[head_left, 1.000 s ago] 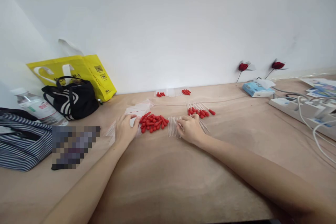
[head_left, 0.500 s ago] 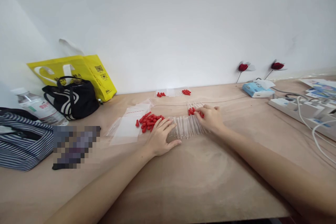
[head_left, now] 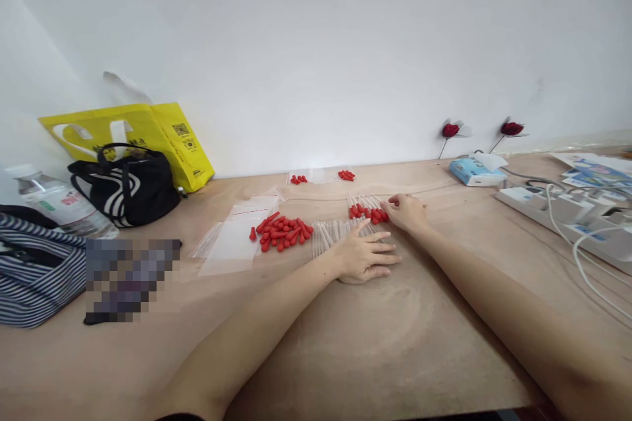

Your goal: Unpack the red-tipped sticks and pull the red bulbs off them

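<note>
My left hand (head_left: 363, 255) lies with fingers spread over the right part of a row of clear thin tubes (head_left: 323, 237), hiding many of them. Just behind it is a row of droppers, clear tubes (head_left: 363, 200) with red rubber bulbs (head_left: 368, 214) toward me. My right hand (head_left: 407, 212) is at the right end of this row, fingers curled and fingertips against the last bulb; what is between them is hidden. A loose pile of red rubber bulbs (head_left: 281, 233) lies left of the tubes.
Clear plastic bags (head_left: 230, 243) lie left of the pile. Another bag (head_left: 323, 175) with red bulbs and tubes is near the wall. A yellow bag (head_left: 172, 118), black bag (head_left: 148, 191) and bottle (head_left: 59, 200) stand left; tissues (head_left: 476, 172) and a power strip (head_left: 538, 207) are right.
My left hand has moved right, from the edge of the bulb pile onto the tubes. My right hand has shifted slightly right, uncovering more of the bulb row. The view has shifted a little.
</note>
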Tool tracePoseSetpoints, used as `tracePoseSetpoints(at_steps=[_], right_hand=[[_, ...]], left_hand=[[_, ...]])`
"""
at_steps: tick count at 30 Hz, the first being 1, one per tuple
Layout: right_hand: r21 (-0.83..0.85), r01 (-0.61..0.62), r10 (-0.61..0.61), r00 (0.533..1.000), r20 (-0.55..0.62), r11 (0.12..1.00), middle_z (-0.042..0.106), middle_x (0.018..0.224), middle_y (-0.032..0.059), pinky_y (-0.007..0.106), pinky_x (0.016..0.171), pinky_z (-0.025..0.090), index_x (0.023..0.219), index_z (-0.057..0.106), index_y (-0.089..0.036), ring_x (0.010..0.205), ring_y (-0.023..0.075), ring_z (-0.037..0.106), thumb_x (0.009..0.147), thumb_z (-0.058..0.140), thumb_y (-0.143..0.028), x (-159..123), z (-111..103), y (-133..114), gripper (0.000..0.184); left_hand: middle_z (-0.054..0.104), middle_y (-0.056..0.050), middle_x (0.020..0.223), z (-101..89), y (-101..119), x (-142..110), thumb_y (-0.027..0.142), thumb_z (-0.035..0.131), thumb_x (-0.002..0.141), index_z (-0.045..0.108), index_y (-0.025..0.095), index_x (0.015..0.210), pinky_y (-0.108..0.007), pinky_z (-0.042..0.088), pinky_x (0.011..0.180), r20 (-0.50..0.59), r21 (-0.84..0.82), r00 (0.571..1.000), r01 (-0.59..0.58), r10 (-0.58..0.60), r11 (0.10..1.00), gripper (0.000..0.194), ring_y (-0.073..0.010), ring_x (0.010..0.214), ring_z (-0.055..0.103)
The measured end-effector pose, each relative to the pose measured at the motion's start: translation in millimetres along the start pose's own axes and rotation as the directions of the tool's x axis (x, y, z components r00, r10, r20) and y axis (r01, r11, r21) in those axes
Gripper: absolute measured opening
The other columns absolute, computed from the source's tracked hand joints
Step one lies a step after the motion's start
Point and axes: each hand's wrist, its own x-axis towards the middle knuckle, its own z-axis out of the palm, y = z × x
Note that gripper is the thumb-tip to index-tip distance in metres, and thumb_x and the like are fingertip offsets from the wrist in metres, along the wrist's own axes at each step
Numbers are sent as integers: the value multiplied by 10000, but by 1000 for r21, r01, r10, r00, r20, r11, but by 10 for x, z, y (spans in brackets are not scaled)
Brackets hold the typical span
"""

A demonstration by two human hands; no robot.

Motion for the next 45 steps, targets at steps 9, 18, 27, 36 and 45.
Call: tracePoseSetpoints(at_steps=[9, 18, 27, 36, 45], right_hand=[[26, -58, 56, 995, 82, 998, 638, 899, 96, 296, 703, 392, 896, 629, -179, 859, 214, 575, 728, 502, -414, 81, 90, 14, 316], [18, -70, 67, 992, 107, 997, 655, 904, 71, 308, 693, 398, 876, 630, -202, 864, 227, 585, 713, 520, -335, 107, 135, 13, 237], [47, -57, 58, 998, -6, 997, 609, 953, 128, 308, 741, 365, 939, 619, -153, 909, 223, 550, 795, 403, -237, 38, 106, -13, 273], [134, 541, -480, 816, -321, 830, 562, 847, 59, 317, 758, 290, 968, 597, -202, 810, 161, 514, 847, 378, -254, -499, -64, -54, 256], [71, 879, -834, 471, -286, 472, 562, 757, 26, 309, 721, 253, 920, 617, -198, 666, 109, 463, 844, 421, -172, -1015, -97, -362, 211]], left_hand=[[524, -13, 1219, -55, -127, -89, 278, 353, 876, 502, 255, 1157, -452, 119, 1044, 52, -57, 997, 62, -59, 996, 318, -174, 1190, 404], [552, -14, 1187, -82, -248, -142, 265, 361, 872, 528, 246, 1126, -414, 191, 1033, 45, -42, 996, 85, -83, 995, 305, -160, 1171, 427], [589, -28, 1132, -10, -221, -147, 306, 352, 879, 572, 210, 1066, -407, 192, 1038, -84, 136, 996, 37, -26, 990, 304, -180, 1161, 431], [647, -5, 973, -246, 134, -660, 187, 469, 810, 579, 214, 983, -365, 313, 967, -324, 235, 945, 125, -43, 964, 206, -153, 988, 528], [648, -37, 910, -397, 215, -961, 239, 524, 785, 581, 194, 994, -383, 355, 854, -455, 267, 849, 419, -270, 868, 221, -180, 865, 539]])
